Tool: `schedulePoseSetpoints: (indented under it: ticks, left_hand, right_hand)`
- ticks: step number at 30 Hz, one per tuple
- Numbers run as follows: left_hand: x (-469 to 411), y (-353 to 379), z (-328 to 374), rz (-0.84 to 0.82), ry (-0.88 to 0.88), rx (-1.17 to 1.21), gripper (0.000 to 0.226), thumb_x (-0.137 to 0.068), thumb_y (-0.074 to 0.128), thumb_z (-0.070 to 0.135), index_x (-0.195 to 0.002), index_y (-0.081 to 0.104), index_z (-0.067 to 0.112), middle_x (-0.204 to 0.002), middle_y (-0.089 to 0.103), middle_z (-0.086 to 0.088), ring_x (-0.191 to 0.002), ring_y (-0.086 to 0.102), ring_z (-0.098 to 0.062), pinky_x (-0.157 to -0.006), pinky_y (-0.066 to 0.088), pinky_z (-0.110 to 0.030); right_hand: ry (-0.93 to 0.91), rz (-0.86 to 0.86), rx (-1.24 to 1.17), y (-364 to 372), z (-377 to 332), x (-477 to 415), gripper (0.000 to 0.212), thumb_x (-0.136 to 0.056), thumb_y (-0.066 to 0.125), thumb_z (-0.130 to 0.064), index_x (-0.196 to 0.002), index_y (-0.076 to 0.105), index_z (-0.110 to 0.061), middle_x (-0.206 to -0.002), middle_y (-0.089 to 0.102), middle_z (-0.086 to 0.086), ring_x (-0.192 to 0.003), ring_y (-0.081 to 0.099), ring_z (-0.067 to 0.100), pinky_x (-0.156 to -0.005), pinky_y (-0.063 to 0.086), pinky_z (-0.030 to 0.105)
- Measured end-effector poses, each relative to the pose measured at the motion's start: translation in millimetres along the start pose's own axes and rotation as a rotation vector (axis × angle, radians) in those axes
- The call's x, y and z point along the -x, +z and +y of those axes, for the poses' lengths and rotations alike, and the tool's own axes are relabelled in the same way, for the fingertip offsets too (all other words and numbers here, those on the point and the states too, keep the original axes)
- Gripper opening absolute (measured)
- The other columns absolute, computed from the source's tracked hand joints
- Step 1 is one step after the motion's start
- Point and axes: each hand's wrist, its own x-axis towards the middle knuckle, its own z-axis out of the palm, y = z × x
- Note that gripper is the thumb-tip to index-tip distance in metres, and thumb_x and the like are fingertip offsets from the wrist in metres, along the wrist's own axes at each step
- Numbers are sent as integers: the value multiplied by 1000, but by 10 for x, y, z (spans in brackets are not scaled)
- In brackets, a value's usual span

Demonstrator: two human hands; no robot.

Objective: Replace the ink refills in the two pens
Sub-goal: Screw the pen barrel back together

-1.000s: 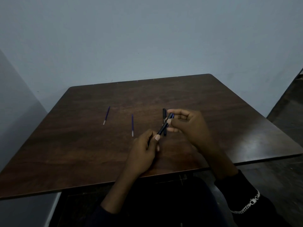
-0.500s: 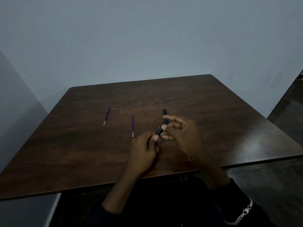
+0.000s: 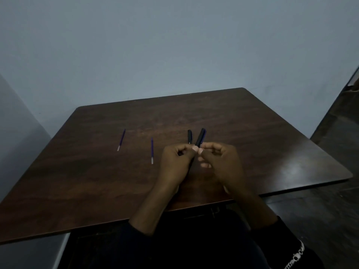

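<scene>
pen (image 3: 200, 138) pinched between both hands (image 3: 196, 162)

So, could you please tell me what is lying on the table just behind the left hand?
A second black pen lies there on the table; only its far end shows. The left hand covers the rest, so its state cannot be seen.

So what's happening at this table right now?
A person holds a dark pen in both hands, the left hand and right hand meeting at its middle. A second pen lies on the brown table just behind. Two blue refills lie untouched to the left.
</scene>
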Motion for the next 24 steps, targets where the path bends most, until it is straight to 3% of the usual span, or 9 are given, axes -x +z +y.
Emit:
schedulePoseSetpoints:
  ticks: [5, 7, 10, 14, 21, 24]
  left_hand:
    - [-332, 343, 121, -54, -218, 62, 16, -97, 71, 11, -86, 82, 6, -85, 81, -15, -76, 77, -24, -68, 65, -32]
    - [-485, 474, 163, -60, -315, 76, 12, -94, 73, 6, -89, 80, -2, -81, 78, -17, -66, 72, -21, -58, 64, -27]
    - [-712, 679, 204, -80, -398, 48, 8, -91, 76, 1, -92, 78, -7, -75, 74, -14, -58, 69, -16, -50, 62, -23]
    - [-998, 918, 184, -64, -442, -23, 5, -89, 77, -1, -92, 78, -5, -84, 78, -15, -68, 75, -20, -58, 64, -28]
    - [-1289, 1147, 84, -52, -449, -154, 3, -91, 74, -3, -89, 73, -3, -78, 77, -15, -62, 78, -21, -65, 68, -38]
    - [-1308, 1164, 52, -36, -440, -168, 3, -92, 73, -4, -92, 72, -7, -81, 77, -20, -69, 80, -26, -64, 68, -40]
  right_hand:
    - [127, -58, 119, -307, -148, -226, 25, -94, 70, -5, -119, 69, -9, -92, 76, 5, -74, 75, 11, -63, 63, 22]
    - [156, -87, 181, -427, -191, -340, 29, -92, 73, -4, -121, 69, -5, -97, 77, 8, -81, 76, 16, -67, 64, 25]
    - [167, -68, 283, -594, -210, -558, 23, -89, 72, 2, -112, 73, 1, -100, 78, 14, -80, 75, 16, -61, 62, 21]
    - [190, -3, 410, -703, -192, -860, 8, -86, 74, 5, -94, 77, 3, -96, 78, 17, -71, 72, 13, -58, 62, 22]
    - [275, -11, 540, -768, -151, -1142, 8, -88, 73, 3, -91, 77, 9, -96, 77, 19, -79, 74, 22, -77, 65, 38]
    - [253, -7, 598, -772, -131, -1147, 9, -89, 72, 1, -92, 77, 8, -95, 77, 19, -86, 76, 27, -80, 65, 44]
